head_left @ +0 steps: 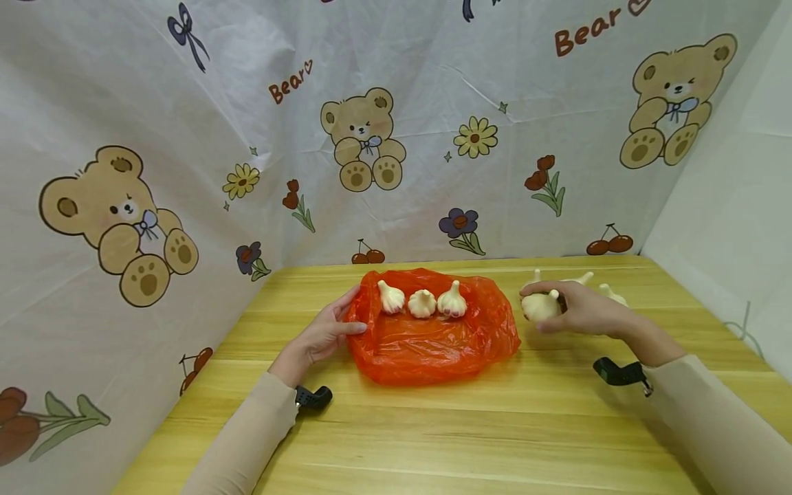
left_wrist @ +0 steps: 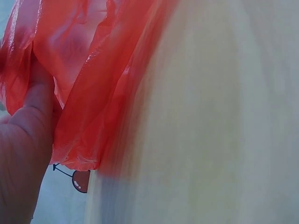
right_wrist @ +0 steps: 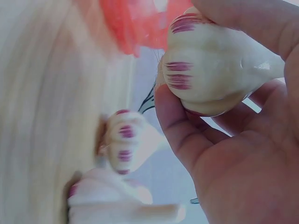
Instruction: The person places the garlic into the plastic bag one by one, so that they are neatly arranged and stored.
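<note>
A red plastic bag (head_left: pixel 427 350) lies spread open on the table, with three garlic bulbs (head_left: pixel 423 304) in a row toward its far side. My left hand (head_left: pixel 328 332) pinches the bag's left rim; in the left wrist view the thumb (left_wrist: pixel 39 93) goes behind a fold of the red film. To the right of the bag, my right hand (head_left: pixel 578 308) grips another garlic bulb (head_left: pixel 540 307) between thumb and fingers. Purple streaks show on this held bulb (right_wrist: pixel 210 65) in the right wrist view. It appears raised off the tabletop.
More garlic bulbs (head_left: pixel 612 295) lie on the wooden table (head_left: pixel 433 440) behind and beside my right hand, partly hidden by it. A white sheet printed with bears (head_left: pixel 365 141) hangs along the back and left. A thin cord (head_left: pixel 745 330) shows at the right edge.
</note>
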The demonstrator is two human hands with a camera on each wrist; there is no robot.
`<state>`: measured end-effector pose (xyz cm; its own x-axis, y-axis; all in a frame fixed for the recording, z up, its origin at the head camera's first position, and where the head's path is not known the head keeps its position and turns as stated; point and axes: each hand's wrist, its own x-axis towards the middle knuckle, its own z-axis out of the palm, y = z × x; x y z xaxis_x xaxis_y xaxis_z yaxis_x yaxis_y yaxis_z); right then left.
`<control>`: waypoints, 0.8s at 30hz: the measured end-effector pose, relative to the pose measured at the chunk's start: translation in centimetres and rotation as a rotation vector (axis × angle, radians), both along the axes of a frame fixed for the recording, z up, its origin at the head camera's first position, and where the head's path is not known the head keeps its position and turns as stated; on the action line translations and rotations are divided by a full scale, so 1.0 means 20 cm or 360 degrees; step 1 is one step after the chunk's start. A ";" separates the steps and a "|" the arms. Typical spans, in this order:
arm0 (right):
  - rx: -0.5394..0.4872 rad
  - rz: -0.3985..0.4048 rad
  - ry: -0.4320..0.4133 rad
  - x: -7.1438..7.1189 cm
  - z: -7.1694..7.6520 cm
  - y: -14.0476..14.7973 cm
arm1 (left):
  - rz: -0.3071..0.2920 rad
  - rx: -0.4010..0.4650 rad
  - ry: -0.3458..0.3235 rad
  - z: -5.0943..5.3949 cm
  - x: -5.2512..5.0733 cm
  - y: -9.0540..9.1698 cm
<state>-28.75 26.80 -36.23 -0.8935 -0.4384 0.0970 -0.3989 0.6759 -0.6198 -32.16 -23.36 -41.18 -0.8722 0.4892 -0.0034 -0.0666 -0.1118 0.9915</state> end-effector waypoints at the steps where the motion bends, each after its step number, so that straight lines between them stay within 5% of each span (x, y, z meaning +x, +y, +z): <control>1: 0.0003 -0.0009 -0.0010 0.00 0.01 -0.01 | 0.0001 0.0001 0.0001 0.00 0.00 0.00; 24: -0.0170 0.0106 -0.0214 -0.06 0.13 -0.33 | 0.0017 -0.0020 -0.0018 0.00 0.00 0.00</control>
